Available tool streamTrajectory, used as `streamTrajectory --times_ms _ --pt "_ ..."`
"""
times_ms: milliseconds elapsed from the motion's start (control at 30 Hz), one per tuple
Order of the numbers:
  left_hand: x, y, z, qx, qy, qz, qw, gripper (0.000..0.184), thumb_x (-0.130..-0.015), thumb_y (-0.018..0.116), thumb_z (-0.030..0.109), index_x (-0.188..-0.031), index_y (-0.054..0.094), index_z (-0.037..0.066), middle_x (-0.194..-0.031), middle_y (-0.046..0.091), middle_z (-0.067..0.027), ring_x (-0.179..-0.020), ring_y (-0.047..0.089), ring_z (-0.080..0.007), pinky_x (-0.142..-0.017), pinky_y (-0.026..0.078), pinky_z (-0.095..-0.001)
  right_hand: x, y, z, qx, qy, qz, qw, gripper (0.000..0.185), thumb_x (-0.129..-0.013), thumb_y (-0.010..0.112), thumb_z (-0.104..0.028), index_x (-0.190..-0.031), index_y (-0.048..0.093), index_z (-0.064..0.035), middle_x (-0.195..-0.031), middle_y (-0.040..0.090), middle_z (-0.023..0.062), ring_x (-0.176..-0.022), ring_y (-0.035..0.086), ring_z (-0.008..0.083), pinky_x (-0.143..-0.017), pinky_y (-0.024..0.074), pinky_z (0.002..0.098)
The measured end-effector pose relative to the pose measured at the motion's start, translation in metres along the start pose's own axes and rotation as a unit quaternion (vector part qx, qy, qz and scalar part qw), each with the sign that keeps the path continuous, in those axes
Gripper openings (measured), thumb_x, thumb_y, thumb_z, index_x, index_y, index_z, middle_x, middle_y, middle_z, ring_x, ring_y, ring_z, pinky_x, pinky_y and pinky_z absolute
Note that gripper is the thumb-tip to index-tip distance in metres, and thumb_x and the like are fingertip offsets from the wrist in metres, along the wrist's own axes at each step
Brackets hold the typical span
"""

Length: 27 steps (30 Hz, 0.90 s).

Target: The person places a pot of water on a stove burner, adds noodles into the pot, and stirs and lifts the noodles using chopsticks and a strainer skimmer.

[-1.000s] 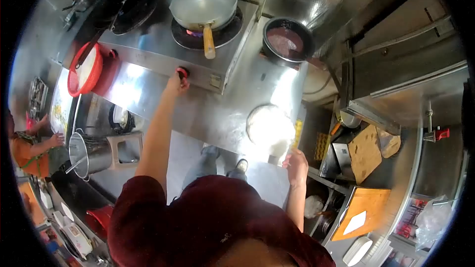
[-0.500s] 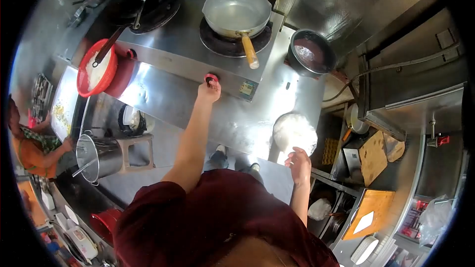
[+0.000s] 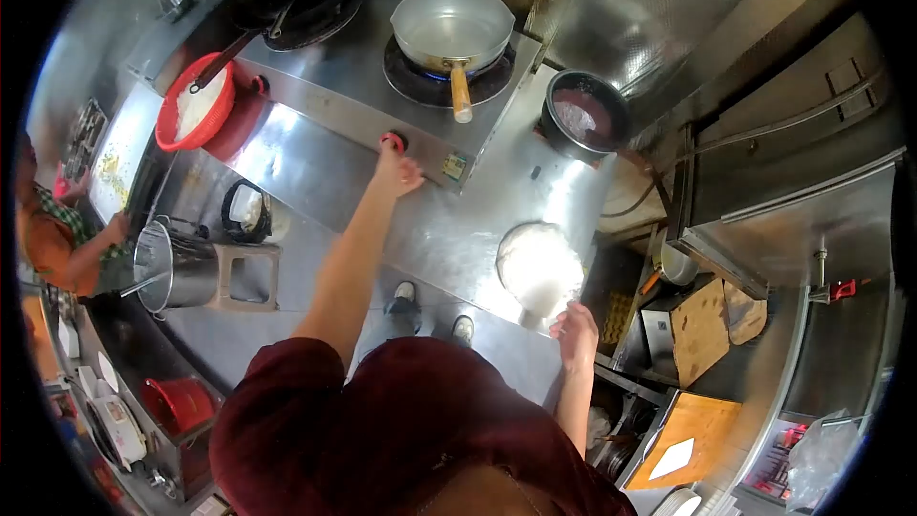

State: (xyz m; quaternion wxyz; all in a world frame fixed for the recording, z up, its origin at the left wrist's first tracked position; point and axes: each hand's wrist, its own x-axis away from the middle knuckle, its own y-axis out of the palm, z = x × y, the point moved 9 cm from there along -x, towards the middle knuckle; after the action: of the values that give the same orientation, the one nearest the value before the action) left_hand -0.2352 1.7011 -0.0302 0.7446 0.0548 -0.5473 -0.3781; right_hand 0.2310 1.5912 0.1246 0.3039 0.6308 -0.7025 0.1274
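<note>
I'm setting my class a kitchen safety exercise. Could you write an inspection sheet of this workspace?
Surface: steel counter, shiny with glare; small dark spot near the dark pot.
Job's things: metal pan on a burner, blue flame visible beneath; red knob on stove front.
Clutter: red basket with pale contents, utensil across it; round white item near counter edge.
Hands: left hand at the red knob; right hand beside the white item, nothing visible in it.
Cables: hose or cable along right wall; cannot tell which.
Surroundings: co-worker at far left; large steel pot beside a stool.
</note>
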Motion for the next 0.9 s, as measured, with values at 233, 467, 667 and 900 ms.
streamTrajectory --times_ms 233,467,667,900 --pt "0.091 0.197 0.040 0.054 0.146 -0.139 0.978 0.034 -0.084 0.052 0.037 -0.094 0.046 0.005 -0.078 0.052 -0.0062 -0.058 0.048 -0.0108 -0.039 0.036 -0.0174 0.007 -0.010 0.015 -0.035 0.005 -0.023 0.999 0.023 -0.083 0.045 -0.013 -0.102 0.049 -0.0003 -0.073 0.055 0.0088 -0.056 0.053 0.0187 -0.050 0.0442 0.0293" --pt "0.119 0.199 0.048 0.024 0.194 -0.067 0.978 0.037 -0.083 0.049 0.042 -0.087 0.048 0.005 -0.065 0.052 -0.0061 -0.044 0.041 -0.0094 -0.036 0.035 -0.0195 0.010 -0.011 0.023 -0.045 0.001 -0.040 0.998 0.026 -0.081 0.047 -0.014 -0.102 0.050 0.0002 -0.071 0.055 0.0081 -0.059 0.053 0.0199 -0.053 0.0419 0.0301" --pt "0.151 0.144 -0.001 -0.064 0.197 -0.038 0.978 0.042 -0.081 0.050 0.048 -0.086 0.052 0.007 -0.072 0.058 -0.0072 -0.050 0.050 -0.0143 -0.045 0.044 -0.0282 -0.004 -0.005 0.030 0.013 0.028 -0.115 0.993 0.024 -0.079 0.052 -0.017 -0.098 0.054 -0.0027 -0.070 0.055 0.0062 -0.061 0.053 0.0184 -0.052 0.0416 0.0303" --pt "0.228 -0.186 -0.233 -0.599 0.176 0.174 0.762 0.034 -0.079 0.048 0.033 -0.091 0.058 0.002 -0.083 0.062 -0.0163 -0.077 0.059 -0.0295 -0.069 0.046 -0.0431 -0.023 0.102 0.064 0.187 0.076 -0.302 0.932 0.020 -0.081 0.053 -0.021 -0.097 0.053 -0.0086 -0.068 0.054 0.0034 -0.059 0.051 0.0160 -0.049 0.0437 0.0295"
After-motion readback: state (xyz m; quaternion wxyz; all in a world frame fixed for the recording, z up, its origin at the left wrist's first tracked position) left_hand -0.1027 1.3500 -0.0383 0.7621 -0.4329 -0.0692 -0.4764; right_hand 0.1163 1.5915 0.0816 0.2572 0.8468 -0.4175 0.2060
